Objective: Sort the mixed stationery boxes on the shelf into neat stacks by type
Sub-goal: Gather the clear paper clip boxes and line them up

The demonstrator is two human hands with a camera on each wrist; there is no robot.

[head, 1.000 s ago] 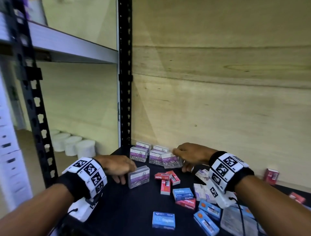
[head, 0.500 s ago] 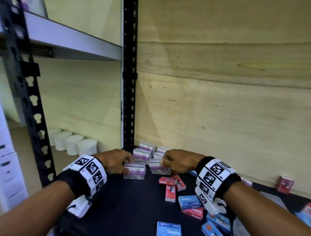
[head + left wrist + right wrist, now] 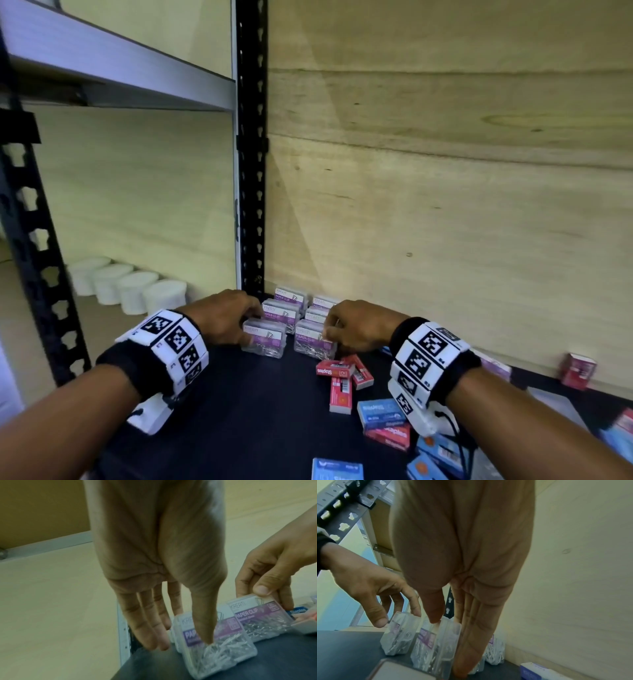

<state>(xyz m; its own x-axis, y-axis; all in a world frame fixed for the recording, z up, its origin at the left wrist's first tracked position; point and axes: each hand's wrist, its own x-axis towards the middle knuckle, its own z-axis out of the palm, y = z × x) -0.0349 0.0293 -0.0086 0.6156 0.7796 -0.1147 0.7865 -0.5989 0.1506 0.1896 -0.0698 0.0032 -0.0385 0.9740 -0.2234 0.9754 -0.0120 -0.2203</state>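
Head view: six clear plastic paper-clip boxes with purple labels (image 3: 301,320) are gathered in two rows at the shelf's back corner, at 12 o'clock. The front-left box (image 3: 263,342) is held by the left hand (image 3: 224,320), the front-right box (image 3: 314,342) by the right hand (image 3: 356,327). Red staple boxes (image 3: 342,377) and blue staple boxes (image 3: 380,413) are scattered unsorted at 4 o'clock on the black shelf (image 3: 246,411).

Left wrist view: thumb and fingers (image 3: 150,631) are spread across the nearer box.

Right wrist view: a box is pinched between thumb and fingers (image 3: 471,635).

The paper clips are judged nearly grouped; the staples remain.
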